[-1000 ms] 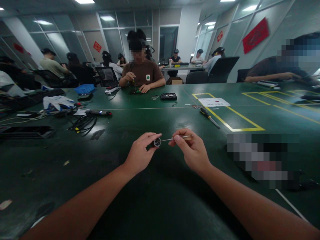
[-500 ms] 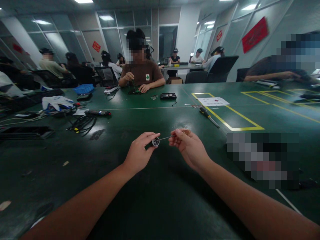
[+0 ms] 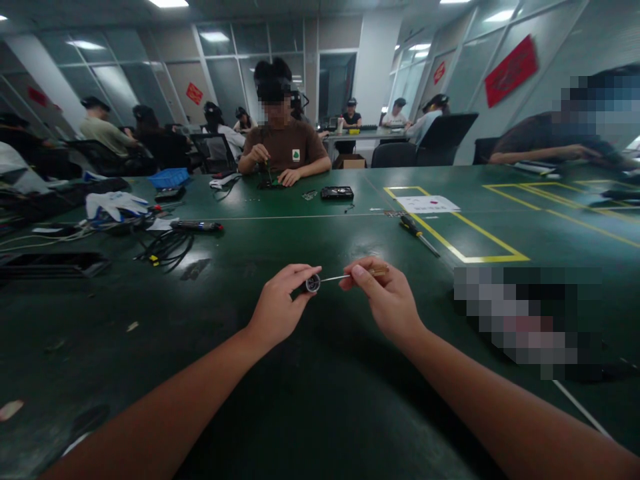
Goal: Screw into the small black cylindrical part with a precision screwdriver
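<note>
Pinched between the thumb and fingers of my left hand (image 3: 281, 303) is a small round grey part (image 3: 313, 283), its open face turned towards my right hand and me. My right hand (image 3: 387, 297) is closed around the amber handle of a thin screwdriver (image 3: 335, 277). The metal shaft points left, and its tip is at or just beside the rim of the round part; whether they touch I cannot tell. Both hands are held above the green table (image 3: 310, 400).
A yellow-and-black screwdriver (image 3: 419, 233) lies beyond my right hand, by a paper sheet (image 3: 428, 203). Black cables (image 3: 165, 250), a pen-shaped tool (image 3: 197, 227) and white gloves (image 3: 116, 206) lie to the left. Across the table a person (image 3: 285, 143) works on a small board.
The screwdriver's shaft has drawn back a little from inside the round part towards the right. My right hand has turned slightly around the handle; my left hand is nearly still.
</note>
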Motion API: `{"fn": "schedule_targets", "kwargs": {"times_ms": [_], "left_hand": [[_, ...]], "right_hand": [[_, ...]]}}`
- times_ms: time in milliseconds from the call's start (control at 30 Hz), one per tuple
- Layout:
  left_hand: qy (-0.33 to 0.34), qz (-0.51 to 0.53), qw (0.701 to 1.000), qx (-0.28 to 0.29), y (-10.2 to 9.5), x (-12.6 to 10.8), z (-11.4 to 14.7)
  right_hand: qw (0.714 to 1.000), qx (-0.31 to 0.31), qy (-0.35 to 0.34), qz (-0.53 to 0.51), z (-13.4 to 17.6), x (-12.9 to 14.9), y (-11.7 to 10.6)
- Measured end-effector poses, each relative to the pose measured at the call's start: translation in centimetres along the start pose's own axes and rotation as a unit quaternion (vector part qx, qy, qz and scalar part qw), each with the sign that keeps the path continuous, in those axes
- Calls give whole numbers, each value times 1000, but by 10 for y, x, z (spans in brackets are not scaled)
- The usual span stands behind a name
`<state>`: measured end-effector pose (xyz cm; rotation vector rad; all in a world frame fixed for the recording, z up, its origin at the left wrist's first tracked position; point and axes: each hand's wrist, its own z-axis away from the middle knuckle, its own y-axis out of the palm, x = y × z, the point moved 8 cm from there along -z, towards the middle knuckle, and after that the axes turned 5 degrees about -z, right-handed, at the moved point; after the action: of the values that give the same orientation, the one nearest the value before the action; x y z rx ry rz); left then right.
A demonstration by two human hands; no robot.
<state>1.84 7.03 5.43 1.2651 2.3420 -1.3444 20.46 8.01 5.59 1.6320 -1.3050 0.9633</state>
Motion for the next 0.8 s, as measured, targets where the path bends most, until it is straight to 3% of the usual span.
{"fn": "schedule_targets", "kwargs": {"times_ms": [433,600,800], "left_hand": [[11,5,1000,-1,1,0,-1],[-2,10,1000,-4,0,3,0],[1,13,1000,-11,0,6,0]], "right_hand": [[999,11,-7,48,2,5,5],[991,-30,76,-108,-2,-17,1],[934,-26,246,-257,-1,-43,9]]}}
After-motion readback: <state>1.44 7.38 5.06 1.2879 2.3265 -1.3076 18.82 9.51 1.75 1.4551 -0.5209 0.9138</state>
